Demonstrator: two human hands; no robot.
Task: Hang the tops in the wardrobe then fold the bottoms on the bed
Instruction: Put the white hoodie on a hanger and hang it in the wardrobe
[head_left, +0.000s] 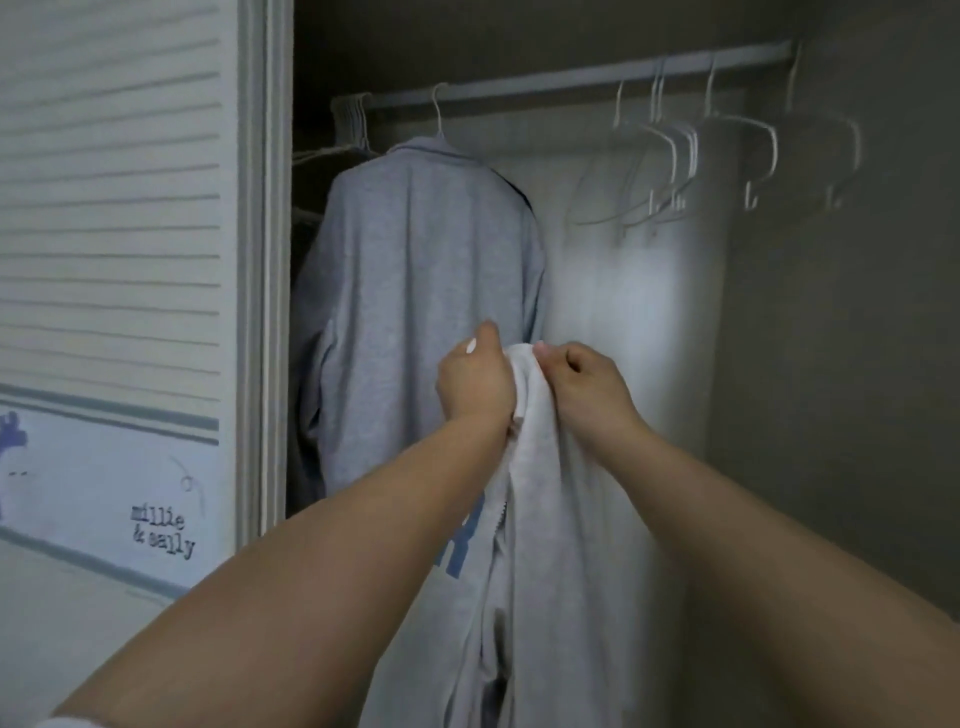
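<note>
Both forearms reach up from the bottom edge toward the open wardrobe. The left hand (475, 382) is curled round the top edge of a pale grey zip top (540, 519), and the right hand (584, 387) pinches the same edge just beside it, thumb and fingers closed on the cloth. The top hangs down between the arms to the bottom edge; a white zipper (501, 512) runs along its front, and part of a blue printed letter shows beside the zipper, too little of it to read. To the left, the louvred door (114, 208) has a lower panel with the words "millie & sally" in dark type near its bottom right corner, next to a blurred blue figure at the left edge. Behind the hands, inside the wardrobe, a grey sweater (415, 270) hangs on a white hanger from the left part of the rail (571, 78), its collar up and one sleeve hanging down its left side. Further right along the rail hang several bare white hangers (670, 156), and a cluster of others is bunched at the rail's left end.
</note>
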